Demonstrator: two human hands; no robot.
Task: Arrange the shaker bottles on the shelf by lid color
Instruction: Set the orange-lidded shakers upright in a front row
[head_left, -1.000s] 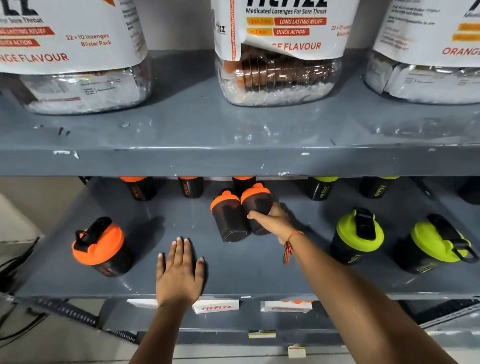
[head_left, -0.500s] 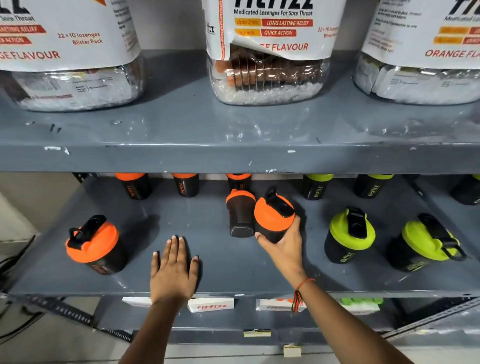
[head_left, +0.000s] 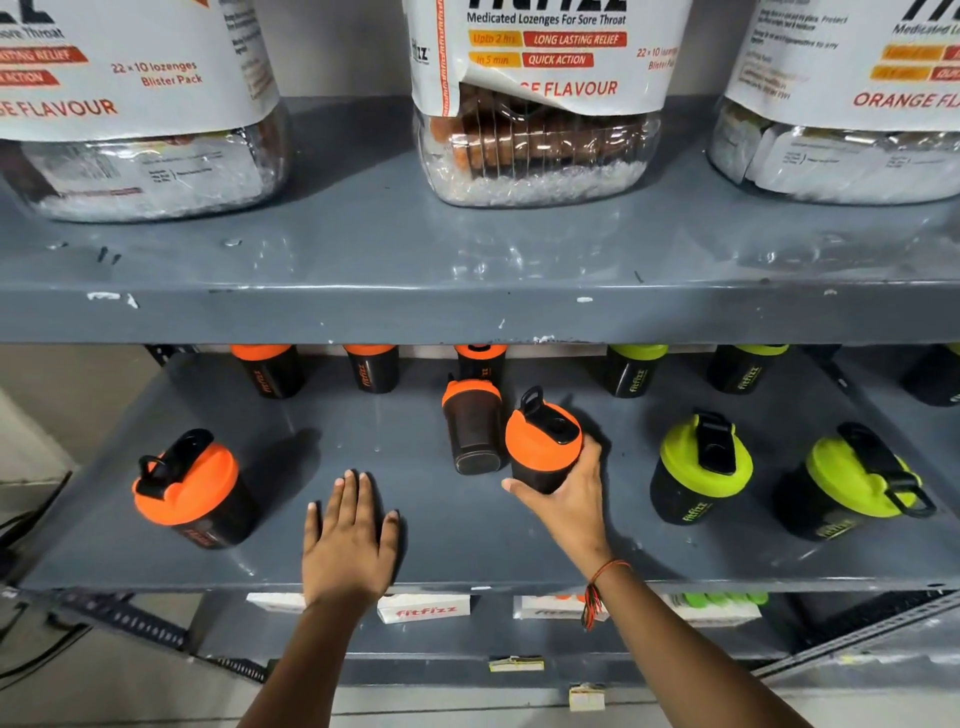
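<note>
Plastic shaker bottles, black-bodied cylinders with glossy screw lids and black flip caps, stand on a grey painted metal shelf (head_left: 467, 551) whose surface is scuffed and shiny. We take the orange-lidded bottle (head_left: 543, 441) in our right hand (head_left: 569, 499) as landmark: the fingers wrap its dark body, closed round it, and it stands near the shelf's middle. Just left of it, touching or nearly so, a smoky ribbed orange-lidded bottle (head_left: 471, 431) stands, its lid toward the back. Our left hand (head_left: 350, 540) lies flat on the shelf to the landmark's left and nearer us, fingers spread, holding nothing. Farther left stands another orange-lidded shaker (head_left: 189, 488).

Right of the landmark sit two green-lidded shakers (head_left: 701, 467). Behind it, along the back, we count three orange lids (head_left: 370, 366) and two green lids (head_left: 631, 369), with one more dark bottle cut off at the far right edge.

Above, the upper shelf (head_left: 467, 306) carries three clear plastic lozenge jars (head_left: 537, 150) with white paper labels. Below the landmark's shelf, small white cartons (head_left: 423, 608) show.
</note>
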